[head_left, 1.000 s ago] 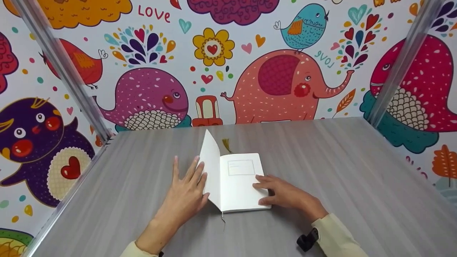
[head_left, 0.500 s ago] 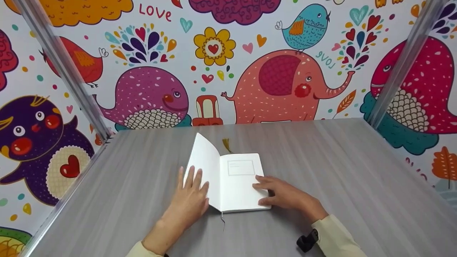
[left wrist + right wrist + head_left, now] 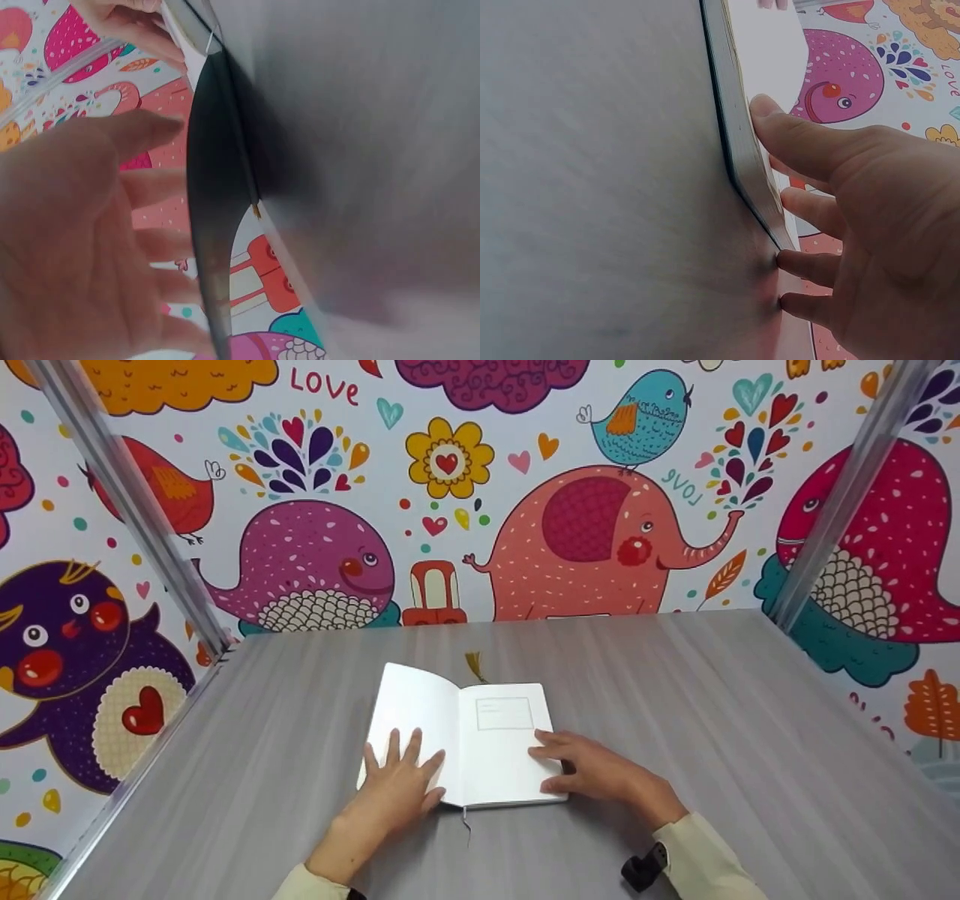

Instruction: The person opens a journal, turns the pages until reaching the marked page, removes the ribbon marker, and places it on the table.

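Note:
A notebook (image 3: pixel 499 769) with white pages lies on the table, opened at a page with a small printed box. Its front cover leans to the left; the dark outer side of the cover (image 3: pixel 219 142) shows in the left wrist view, tilted up off the table. My left hand (image 3: pixel 397 784) presses on the cover's white inner side with spread, nearly straight fingers. My right hand (image 3: pixel 596 765) rests at the right edge of the notebook, its thumb (image 3: pixel 765 106) on the page edge and fingertips on the page and beside it.
A gold tassel (image 3: pixel 474 665) sticks out past the top of the notebook, and a thin ribbon (image 3: pixel 466 825) hangs from the bottom of the spine. The grey table (image 3: pixel 315 697) ends at a wall (image 3: pixel 465 532) with printed cartoon animals.
The front cover has swung left and down from nearly upright. My left hand has moved from the cover's outer edge onto its inner side. My right hand stays put.

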Tool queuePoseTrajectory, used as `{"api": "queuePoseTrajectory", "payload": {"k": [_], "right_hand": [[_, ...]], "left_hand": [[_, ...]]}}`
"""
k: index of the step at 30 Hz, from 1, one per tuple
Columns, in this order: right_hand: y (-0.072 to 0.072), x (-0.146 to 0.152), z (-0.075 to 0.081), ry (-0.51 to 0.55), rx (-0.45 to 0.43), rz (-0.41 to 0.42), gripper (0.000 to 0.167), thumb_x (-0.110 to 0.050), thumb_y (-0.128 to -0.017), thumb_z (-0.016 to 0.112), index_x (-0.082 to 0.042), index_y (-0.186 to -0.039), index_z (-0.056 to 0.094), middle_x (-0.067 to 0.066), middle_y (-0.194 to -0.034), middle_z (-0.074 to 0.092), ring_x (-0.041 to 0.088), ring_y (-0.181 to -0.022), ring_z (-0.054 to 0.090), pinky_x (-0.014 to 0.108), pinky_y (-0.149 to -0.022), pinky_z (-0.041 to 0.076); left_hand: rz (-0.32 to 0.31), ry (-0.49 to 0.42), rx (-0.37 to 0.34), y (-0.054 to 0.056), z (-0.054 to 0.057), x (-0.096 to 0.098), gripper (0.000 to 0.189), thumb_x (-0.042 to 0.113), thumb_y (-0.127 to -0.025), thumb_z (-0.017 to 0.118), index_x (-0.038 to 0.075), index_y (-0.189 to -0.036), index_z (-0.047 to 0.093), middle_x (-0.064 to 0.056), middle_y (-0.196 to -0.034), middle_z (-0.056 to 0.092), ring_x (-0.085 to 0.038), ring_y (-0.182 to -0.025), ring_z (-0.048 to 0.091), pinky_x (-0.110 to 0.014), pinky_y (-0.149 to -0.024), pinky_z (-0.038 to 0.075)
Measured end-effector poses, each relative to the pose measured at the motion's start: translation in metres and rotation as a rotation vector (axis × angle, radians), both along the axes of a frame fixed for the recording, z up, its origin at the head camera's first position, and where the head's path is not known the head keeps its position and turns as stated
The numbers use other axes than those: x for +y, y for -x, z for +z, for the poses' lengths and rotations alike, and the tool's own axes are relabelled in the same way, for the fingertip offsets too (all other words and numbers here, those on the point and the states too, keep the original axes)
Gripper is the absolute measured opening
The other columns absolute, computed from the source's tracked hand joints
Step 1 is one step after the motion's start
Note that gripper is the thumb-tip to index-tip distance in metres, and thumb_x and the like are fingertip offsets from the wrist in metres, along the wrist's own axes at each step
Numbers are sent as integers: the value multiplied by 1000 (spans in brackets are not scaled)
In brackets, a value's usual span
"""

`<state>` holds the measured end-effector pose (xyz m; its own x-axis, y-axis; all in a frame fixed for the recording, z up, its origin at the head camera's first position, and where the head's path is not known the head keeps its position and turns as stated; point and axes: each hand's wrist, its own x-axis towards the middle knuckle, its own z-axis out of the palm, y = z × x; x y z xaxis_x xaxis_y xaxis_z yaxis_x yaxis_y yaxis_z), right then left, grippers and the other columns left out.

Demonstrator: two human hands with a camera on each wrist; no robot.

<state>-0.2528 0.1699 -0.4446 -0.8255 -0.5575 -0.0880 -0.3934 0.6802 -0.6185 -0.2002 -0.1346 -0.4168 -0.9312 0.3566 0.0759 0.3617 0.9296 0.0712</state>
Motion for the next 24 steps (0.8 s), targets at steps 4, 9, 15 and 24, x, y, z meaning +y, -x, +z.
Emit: {"api": "queuePoseTrajectory", "payload": {"k": [4, 9, 15, 24], "right_hand": [[0, 0, 0, -2, 8, 10, 61, -31, -91, 74, -11, -145, 54, 12, -161, 39, 39, -150, 33, 62, -118, 28], [0, 0, 0, -8, 11, 20, 62, -32, -91, 74, -12, -145, 53, 11, -161, 39, 38, -149, 33, 62, -118, 28], [0, 0, -1, -13, 22, 24, 62, -34, -91, 73, -13, -145, 54, 11, -161, 40, 38, -149, 34, 62, -118, 28], [1, 3, -2, -12, 32, 23, 61, -36, -91, 73, -15, -145, 54, 9, -160, 41, 38, -149, 35, 62, -118, 29]], "left_hand": [[55, -56, -157, 5, 0, 2, 55, 39, -97, 62, 14, -145, 53, -26, -159, 33, -57, -147, 24, -83, -107, 18], [84, -101, -244, 8, -3, 7, 60, 44, -98, 59, 18, -151, 46, -28, -163, 22, -60, -148, 12, -82, -110, 9], [74, -122, -295, 14, -5, 13, 63, 48, -97, 58, 20, -152, 45, -29, -164, 17, -61, -149, 8, -82, -110, 8], [92, -162, -357, 24, -10, 17, 71, 56, -96, 55, 22, -156, 38, -27, -166, 12, -56, -151, 6, -83, -109, 9]]}}
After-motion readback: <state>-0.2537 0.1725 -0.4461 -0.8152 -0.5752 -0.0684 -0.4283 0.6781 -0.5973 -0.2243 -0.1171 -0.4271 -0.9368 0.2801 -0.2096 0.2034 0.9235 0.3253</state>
